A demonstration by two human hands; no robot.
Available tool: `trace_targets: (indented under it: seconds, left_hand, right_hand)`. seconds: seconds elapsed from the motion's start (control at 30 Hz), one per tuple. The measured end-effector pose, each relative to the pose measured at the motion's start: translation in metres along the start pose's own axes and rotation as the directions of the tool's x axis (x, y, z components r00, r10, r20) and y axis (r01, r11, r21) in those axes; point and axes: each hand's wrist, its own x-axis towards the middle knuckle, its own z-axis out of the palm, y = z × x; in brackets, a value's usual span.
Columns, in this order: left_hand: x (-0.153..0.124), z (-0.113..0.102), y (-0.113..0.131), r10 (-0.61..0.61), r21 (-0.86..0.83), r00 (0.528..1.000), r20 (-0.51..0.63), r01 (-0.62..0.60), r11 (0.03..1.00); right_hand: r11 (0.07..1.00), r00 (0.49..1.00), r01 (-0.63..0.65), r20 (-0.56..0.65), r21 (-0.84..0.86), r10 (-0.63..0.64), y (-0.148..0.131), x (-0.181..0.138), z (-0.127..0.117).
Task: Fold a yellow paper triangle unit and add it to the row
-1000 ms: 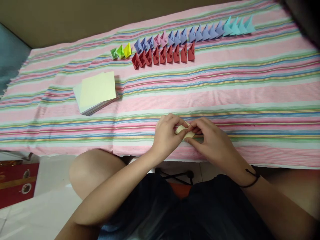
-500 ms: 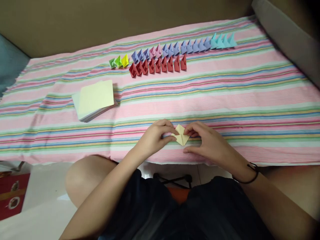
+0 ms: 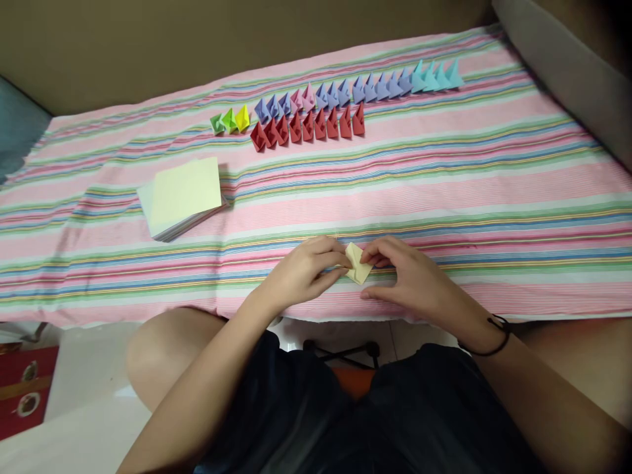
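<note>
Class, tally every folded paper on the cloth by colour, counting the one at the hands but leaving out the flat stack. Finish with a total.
Red papers: 9
Purple papers: 11
Turquoise papers: 4
Pink papers: 2
Green papers, two shades: 2
Yellow paper: 1
Cream paper: 1
Total: 30
</note>
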Motion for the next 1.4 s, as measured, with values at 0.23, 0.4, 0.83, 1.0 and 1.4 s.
trace_targets:
  seconds: [0.23,0.4,0.83,1.0,1.4]
  left_hand:
    - [-0.002,-0.016,-0.009,-0.004,-0.184,0.989,0.146,0.031,0.982]
    - [0.000,-0.011,-0.008,-0.030,-0.148,0.991,0.131,0.049,0.988]
    - [0.003,0.012,-0.001,-0.087,-0.093,0.996,-0.025,0.084,0.992]
    - [0.003,0.016,-0.003,-0.076,-0.086,0.996,-0.055,0.071,0.994]
    - [0.004,0.023,-0.005,-0.122,-0.070,0.986,-0.115,0.114,0.991]
  right_hand:
    - [1.000,1.000,-0.023,0.004,-0.018,0.023,-0.004,-0.001,-0.001]
    - [0.999,1.000,-0.023,-0.011,-0.026,0.023,-0.006,-0.001,-0.001]
    - [1.000,1.000,-0.001,-0.020,-0.025,0.001,-0.003,0.000,0.000]
    - [0.999,1.000,-0.028,-0.014,-0.037,0.027,-0.005,0.000,-0.001]
    - [0.998,0.998,-0.007,-0.066,-0.066,0.002,-0.008,0.000,0.004]
